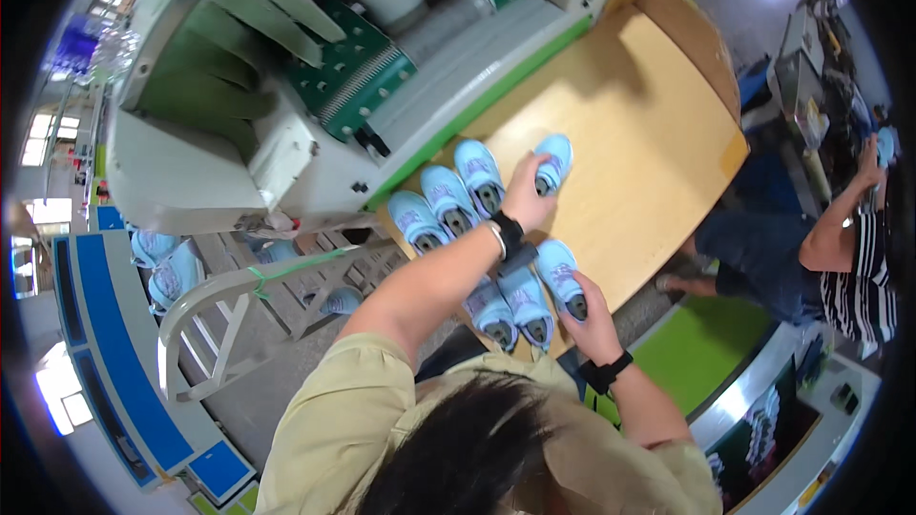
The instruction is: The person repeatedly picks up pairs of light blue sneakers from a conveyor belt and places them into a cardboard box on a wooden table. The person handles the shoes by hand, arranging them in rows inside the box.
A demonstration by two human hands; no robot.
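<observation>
Light-blue shoes stand in two rows on a tan tabletop (658,133). My left hand (525,198) is closed on the heel end of a light-blue shoe (554,154), at the right end of the far row. Left of it stand three more shoes, the closest being a shoe (475,164) with its dark opening toward me. In the near row, my right hand (593,326) grips the heel of another light-blue shoe (556,262). Beside that one are two shoes, one of them a shoe (524,294) right next to it. My left forearm partly hides the shoes between the rows.
A machine with a green dotted belt (348,86) borders the table's far left side. Cardboard (692,38) rises at the far right edge. A metal rack (215,310) with shoes stands left. Another person (811,238) works at the right, beyond the table.
</observation>
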